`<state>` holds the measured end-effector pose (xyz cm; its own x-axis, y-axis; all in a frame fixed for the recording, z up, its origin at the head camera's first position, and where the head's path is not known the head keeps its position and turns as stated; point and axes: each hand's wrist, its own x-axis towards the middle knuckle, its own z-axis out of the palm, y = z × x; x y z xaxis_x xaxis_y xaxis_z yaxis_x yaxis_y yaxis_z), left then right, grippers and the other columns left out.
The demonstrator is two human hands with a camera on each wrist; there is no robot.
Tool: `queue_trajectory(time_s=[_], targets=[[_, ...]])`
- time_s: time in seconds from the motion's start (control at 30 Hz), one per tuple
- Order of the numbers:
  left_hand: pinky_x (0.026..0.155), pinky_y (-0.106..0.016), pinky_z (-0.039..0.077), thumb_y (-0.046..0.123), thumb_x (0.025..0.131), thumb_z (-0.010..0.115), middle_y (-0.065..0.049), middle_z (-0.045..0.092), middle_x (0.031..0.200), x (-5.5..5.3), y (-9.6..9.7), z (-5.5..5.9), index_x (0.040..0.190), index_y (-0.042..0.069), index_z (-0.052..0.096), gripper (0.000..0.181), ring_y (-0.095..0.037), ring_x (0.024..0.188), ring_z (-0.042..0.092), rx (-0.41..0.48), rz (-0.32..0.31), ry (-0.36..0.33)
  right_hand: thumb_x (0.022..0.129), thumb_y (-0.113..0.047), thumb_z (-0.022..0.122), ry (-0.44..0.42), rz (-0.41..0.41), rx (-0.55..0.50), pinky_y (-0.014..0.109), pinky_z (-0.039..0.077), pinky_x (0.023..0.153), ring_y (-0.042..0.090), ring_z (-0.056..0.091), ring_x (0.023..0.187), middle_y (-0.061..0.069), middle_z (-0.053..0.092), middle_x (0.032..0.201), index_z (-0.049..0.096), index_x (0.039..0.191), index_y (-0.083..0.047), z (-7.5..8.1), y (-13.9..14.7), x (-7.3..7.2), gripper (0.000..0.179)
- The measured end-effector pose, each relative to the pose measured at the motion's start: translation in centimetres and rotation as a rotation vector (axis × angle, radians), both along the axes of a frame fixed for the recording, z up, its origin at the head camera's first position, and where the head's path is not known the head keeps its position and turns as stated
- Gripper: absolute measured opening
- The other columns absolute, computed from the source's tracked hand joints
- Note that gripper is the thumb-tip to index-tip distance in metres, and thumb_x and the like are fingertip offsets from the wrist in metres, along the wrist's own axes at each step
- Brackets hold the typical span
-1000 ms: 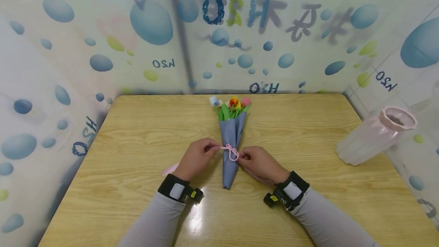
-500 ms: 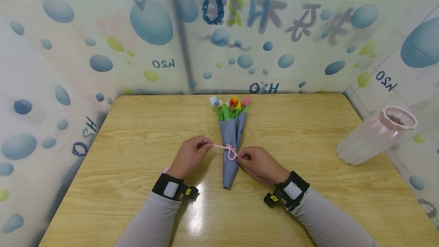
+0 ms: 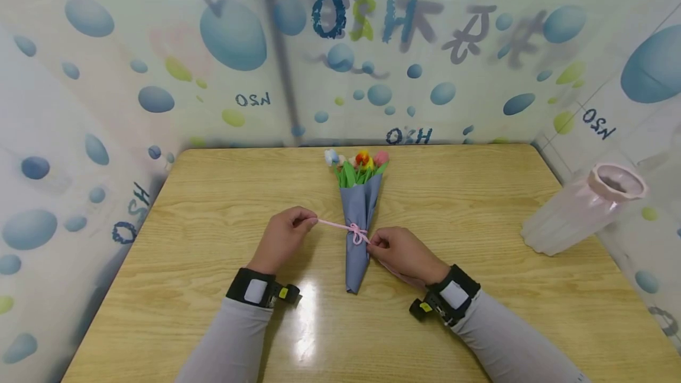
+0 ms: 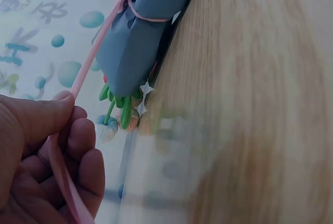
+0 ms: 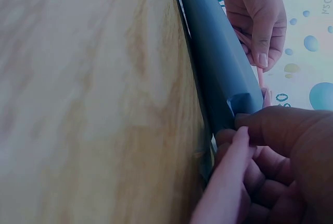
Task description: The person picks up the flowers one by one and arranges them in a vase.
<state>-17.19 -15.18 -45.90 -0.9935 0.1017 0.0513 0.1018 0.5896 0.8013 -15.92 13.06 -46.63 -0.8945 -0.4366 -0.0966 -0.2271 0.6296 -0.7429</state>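
So the wrapping part looks pretty much done: the bouquet (image 3: 357, 203) is rolled up in blue-grey paper with the flowers (image 3: 363, 158) poking out at the far end, and a pink ribbon (image 3: 333, 225) goes round its lower part, already knotted into a small bow (image 3: 357, 234) on the front. What's left, I'd say, is just getting that bow snug and even, since both ribbon tails are in use. The left hand (image 3: 284, 235) pinches one tail between thumb and finger, pulled out in a straight line, with the rest trailing across its fingers. The right hand (image 3: 407, 252) pinches the other side close to the knot; that wrist view is dim, so I can't quite tell if its fingertips actually touch the paper. The bouquet lies on the desk (image 3: 223, 194) between the two hands, right one just beside it, left one further off.
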Motion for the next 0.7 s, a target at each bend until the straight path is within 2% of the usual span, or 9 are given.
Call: queue_trajectory(time_s=[0.47, 0.57, 0.7], targets=[[0.066, -0.028, 0.047, 0.024, 0.102, 0.069, -0.003, 0.069, 0.09, -0.3, -0.6, -0.6, 0.105, 0.013, 0.074, 0.013, -0.017, 0.076, 0.055, 0.012, 0.001, -0.006, 0.101, -0.025, 0.07, -0.008, -0.002, 0.0, 0.021, 0.042, 0.06, 0.008, 0.054, 0.065, -0.01, 0.06, 0.07, 0.071, 0.084, -0.019, -0.1, 0.3, -0.1, 0.018], [0.074, -0.028, 0.05, 0.022, 0.101, 0.069, -0.004, 0.072, 0.096, -0.3, -0.4, -0.7, 0.109, 0.011, 0.073, 0.014, -0.016, 0.084, 0.06, 0.056, -0.013, -0.005, 0.101, -0.028, 0.069, -0.013, -0.01, 0.013, 0.022, 0.042, 0.062, 0.008, 0.054, 0.066, -0.009, 0.06, 0.071, 0.072, 0.086, -0.021, 0.0, 0.5, -0.2, 0.017], [0.087, -0.028, 0.055, 0.019, 0.1, 0.07, -0.008, 0.075, 0.109, 0.0, 0.5, -0.5, 0.122, 0.004, 0.069, 0.026, -0.017, 0.099, 0.068, 0.158, -0.08, -0.031, 0.102, -0.026, 0.068, 0.002, -0.01, 0.017, 0.023, 0.042, 0.064, 0.01, 0.053, 0.069, -0.008, 0.06, 0.074, 0.073, 0.091, -0.02, 0.4, 0.9, -0.5, 0.014]])
